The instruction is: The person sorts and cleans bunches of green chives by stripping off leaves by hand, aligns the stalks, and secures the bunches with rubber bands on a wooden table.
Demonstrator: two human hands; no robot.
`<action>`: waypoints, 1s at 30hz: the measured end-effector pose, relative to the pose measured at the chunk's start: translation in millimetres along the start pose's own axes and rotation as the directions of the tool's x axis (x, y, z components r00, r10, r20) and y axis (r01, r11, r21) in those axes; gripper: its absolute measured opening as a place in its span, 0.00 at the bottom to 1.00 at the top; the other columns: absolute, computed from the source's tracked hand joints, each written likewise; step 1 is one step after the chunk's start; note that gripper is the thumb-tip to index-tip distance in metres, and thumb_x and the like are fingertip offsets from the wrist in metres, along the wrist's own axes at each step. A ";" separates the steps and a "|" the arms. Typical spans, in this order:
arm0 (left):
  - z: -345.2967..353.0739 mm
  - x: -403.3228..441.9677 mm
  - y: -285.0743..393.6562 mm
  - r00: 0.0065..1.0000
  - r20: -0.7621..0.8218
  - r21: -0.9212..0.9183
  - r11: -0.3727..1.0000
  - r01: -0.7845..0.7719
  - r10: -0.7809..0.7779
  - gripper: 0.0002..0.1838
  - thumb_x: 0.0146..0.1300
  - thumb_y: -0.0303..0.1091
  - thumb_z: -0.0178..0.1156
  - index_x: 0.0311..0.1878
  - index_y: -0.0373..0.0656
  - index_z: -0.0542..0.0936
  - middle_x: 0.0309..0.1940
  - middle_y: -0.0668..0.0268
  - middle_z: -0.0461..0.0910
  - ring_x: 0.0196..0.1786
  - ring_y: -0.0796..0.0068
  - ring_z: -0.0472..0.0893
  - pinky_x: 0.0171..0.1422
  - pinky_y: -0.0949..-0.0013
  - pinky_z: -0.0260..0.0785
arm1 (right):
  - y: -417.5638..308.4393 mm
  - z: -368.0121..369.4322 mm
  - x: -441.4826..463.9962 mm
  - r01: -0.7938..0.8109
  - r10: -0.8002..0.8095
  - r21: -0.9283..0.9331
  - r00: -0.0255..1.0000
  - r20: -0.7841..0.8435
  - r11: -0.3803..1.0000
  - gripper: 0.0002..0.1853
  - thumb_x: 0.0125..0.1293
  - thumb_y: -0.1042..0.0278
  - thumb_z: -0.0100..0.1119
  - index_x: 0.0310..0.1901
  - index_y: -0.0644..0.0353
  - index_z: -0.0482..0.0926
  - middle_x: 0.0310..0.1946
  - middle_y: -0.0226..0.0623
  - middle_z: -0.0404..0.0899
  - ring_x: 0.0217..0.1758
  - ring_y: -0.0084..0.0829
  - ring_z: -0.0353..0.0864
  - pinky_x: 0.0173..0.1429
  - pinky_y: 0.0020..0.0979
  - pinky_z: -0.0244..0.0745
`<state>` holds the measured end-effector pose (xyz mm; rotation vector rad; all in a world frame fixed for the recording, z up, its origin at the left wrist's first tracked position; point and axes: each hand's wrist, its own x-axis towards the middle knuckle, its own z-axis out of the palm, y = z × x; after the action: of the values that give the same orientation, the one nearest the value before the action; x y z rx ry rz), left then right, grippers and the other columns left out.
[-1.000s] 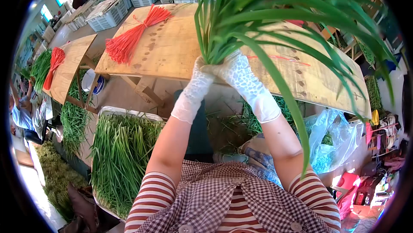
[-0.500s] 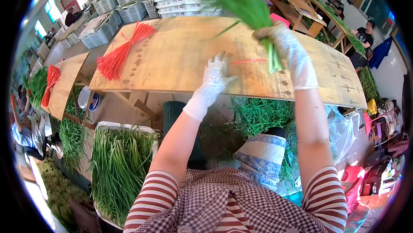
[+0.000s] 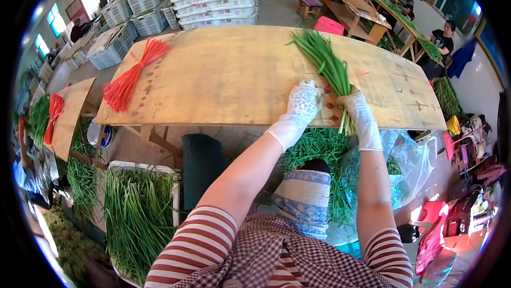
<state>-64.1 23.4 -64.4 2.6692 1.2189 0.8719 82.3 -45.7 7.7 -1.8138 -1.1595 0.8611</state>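
My right hand (image 3: 357, 108), in a white glove, is closed around the lower stalks of a bunch of chives (image 3: 331, 67). The bunch lies slanted on the wooden table (image 3: 223, 75), leaf tips pointing away and cut ends at the front edge. My left hand (image 3: 305, 100), also gloved, is just left of the stalks with its fingers curled together; whether anything is in them is hidden. A thin red tie (image 3: 362, 74) shows at the right side of the bunch. A bundle of red ties (image 3: 136, 75) lies at the table's left end.
A white crate (image 3: 175, 200) full of chives stands at my lower left. Loose greens (image 3: 316, 152) lie below the table, beside a clear plastic bag (image 3: 412, 168). Stacked white crates (image 3: 213, 0) stand behind the table. Other people sit at benches at the back right.
My right hand has brought the chives down from the air onto the table, near the front edge. My left hand has moved right, beside the stalks, and its spread fingers have curled.
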 end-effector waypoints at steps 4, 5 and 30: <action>-4.1 -1.0 -3.1 1.000 -0.016 -0.128 0.992 0.005 -0.007 0.11 0.57 0.37 0.61 0.43 0.51 0.84 0.37 0.55 0.78 0.44 0.52 0.78 0.50 0.53 0.72 | 59.7 -24.5 37.4 -0.137 0.059 0.404 0.978 0.199 0.904 0.18 0.56 0.75 0.59 0.50 0.67 0.77 0.30 0.36 0.79 0.34 0.35 0.83 0.41 0.33 0.80; -4.2 -0.8 -4.7 1.000 -0.002 -0.157 0.988 0.008 -0.008 0.11 0.58 0.38 0.60 0.43 0.51 0.84 0.39 0.54 0.79 0.44 0.50 0.78 0.51 0.52 0.72 | 18.6 -18.5 -4.3 -0.206 0.047 0.648 0.966 0.254 0.733 0.17 0.55 0.75 0.60 0.47 0.69 0.78 0.28 0.35 0.78 0.27 0.29 0.77 0.33 0.30 0.74; 26.7 18.9 -19.2 0.986 0.034 -0.151 0.976 -0.157 0.164 0.13 0.56 0.30 0.59 0.42 0.55 0.87 0.42 0.66 0.84 0.51 0.59 0.78 0.57 0.60 0.71 | 16.1 11.0 26.0 -0.042 -0.048 -0.610 0.990 -0.130 0.791 0.41 0.43 0.60 0.76 0.60 0.65 0.68 0.50 0.57 0.79 0.54 0.50 0.81 0.58 0.42 0.76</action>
<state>-53.1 54.1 -83.6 2.6797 0.9005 0.8785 88.2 -22.8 -14.7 -2.3441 -1.4596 0.3472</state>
